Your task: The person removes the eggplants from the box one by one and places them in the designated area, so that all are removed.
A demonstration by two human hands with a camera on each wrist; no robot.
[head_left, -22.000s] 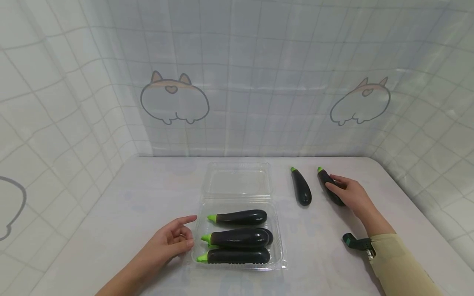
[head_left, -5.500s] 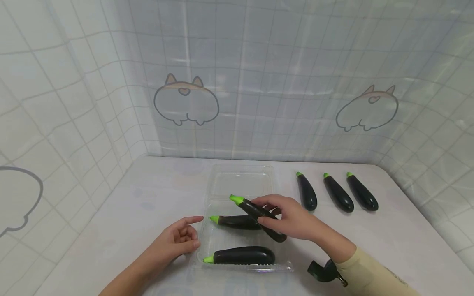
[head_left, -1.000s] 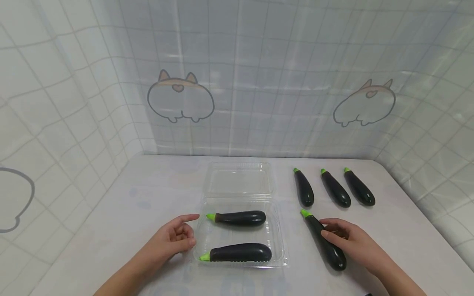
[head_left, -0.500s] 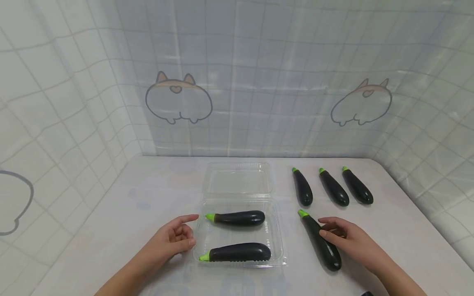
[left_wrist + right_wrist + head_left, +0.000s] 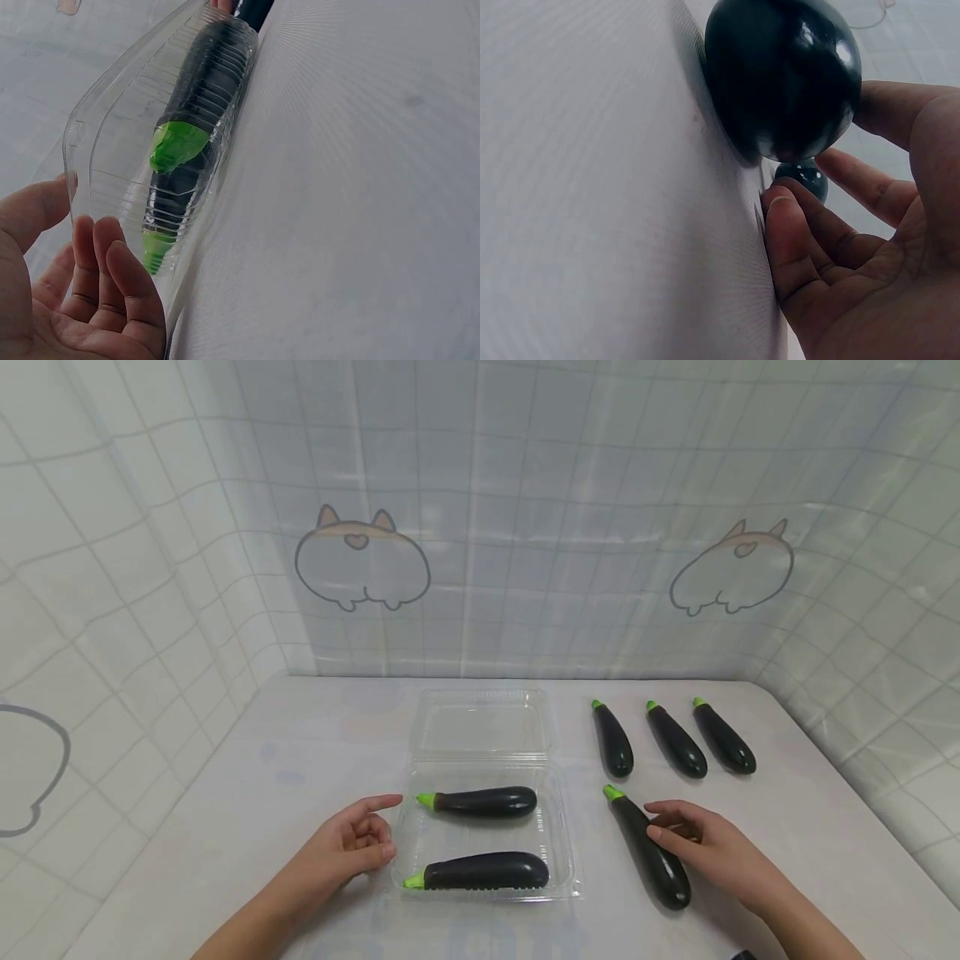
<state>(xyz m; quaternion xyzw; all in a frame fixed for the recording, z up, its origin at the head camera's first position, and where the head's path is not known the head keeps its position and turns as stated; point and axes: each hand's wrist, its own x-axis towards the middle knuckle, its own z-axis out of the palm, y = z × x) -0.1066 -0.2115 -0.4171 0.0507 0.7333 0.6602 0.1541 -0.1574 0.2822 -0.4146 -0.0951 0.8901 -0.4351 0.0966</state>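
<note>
A clear hinged container [image 5: 564, 827] stands with its lid [image 5: 480, 722] laid back, holding two dark eggplants, one [image 5: 487, 802] toward the back and one [image 5: 487, 871] at the front. My left hand [image 5: 351, 843] rests at its left edge; in the left wrist view, the thumb and loosely curled fingers of this hand [image 5: 97, 277] meet the clear rim [image 5: 73, 142]. Right of the container another eggplant [image 5: 651, 852] lies on the table, green end pointing back-left. My right hand [image 5: 712, 847] touches its right side with relaxed fingers, seen close beside the rounded end [image 5: 784, 75] in the right wrist view.
Three more eggplants lie side by side at the back right: the left one [image 5: 614, 741], the middle one [image 5: 677, 741] and the right one [image 5: 723, 737]. Behind the white table [image 5: 322, 735] hangs a gridded curtain [image 5: 510, 610] with animal drawings.
Compared with the earliest frame, fewer eggplants are in the container and more lie at the right. Over the last second, the eggplant by my right hand has shifted slightly left; my left hand has stayed put.
</note>
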